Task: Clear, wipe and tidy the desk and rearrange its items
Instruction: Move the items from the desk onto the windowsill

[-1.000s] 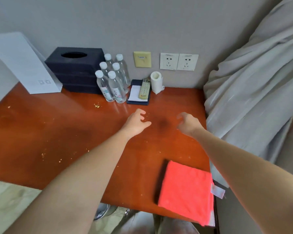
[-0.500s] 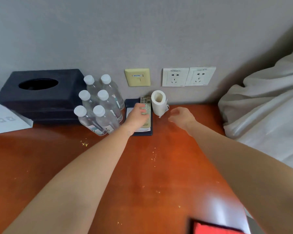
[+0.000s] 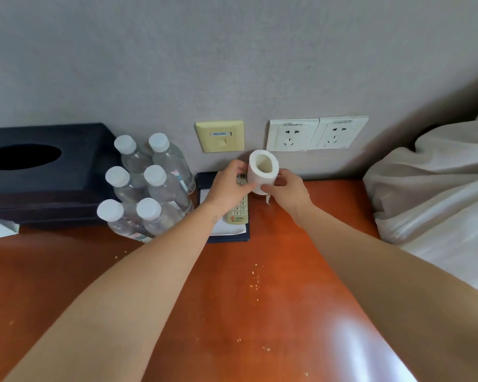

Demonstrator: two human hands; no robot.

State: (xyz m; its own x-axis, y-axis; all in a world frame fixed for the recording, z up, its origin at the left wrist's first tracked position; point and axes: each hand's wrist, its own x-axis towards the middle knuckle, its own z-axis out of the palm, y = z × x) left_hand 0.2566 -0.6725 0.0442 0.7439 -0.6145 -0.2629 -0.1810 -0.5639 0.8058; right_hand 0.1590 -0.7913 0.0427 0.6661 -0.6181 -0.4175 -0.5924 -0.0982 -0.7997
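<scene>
Paper roll hung tilted near the remote, clamped from both sides: left hand and right hand, fingers curled round it.

My left hand and my right hand grip a white paper roll, tilted with its hollow core toward me, over the remote lying on a dark pad beside six water bottles on the crumb-speckled desk.

place: hotel-type bedroom
evidence: rumpled white bedding beside glossy reddish wooden desk; clear white-capped plastic water bottles; white wall sockets
</scene>
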